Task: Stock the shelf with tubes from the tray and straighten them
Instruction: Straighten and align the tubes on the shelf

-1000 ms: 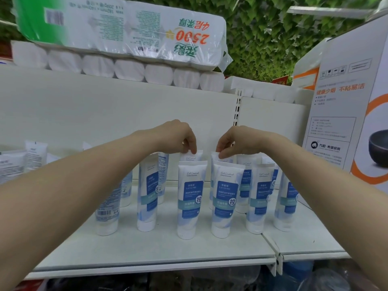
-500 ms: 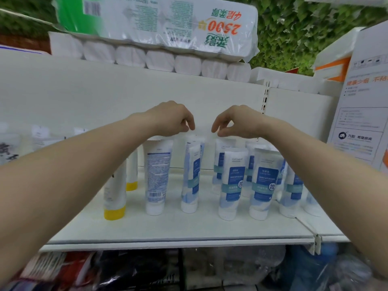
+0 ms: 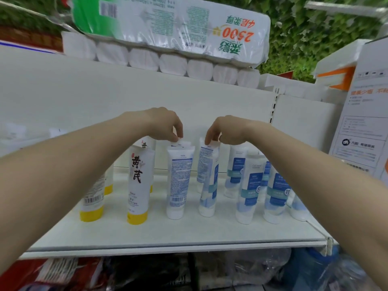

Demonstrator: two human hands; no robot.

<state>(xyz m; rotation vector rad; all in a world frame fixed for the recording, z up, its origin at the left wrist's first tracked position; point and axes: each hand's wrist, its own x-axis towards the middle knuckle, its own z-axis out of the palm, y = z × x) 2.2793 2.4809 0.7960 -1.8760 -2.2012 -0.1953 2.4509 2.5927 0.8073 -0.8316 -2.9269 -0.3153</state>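
Shelf [image 3: 147, 238], left to right. Yellow-capped tubes [image 3: 137, 185] stand at 9 o'clock. Left hand [image 3: 162, 124]: fingers curled, pinching the top seam of a white tube [image 3: 178, 181] standing upright, back label facing out. Right hand [image 3: 227, 129]: fingers pinching the top of a tilted blue tube [image 3: 206, 177] just beside it. More blue-labelled tubes [image 3: 251, 185] stand at 3 o'clock.
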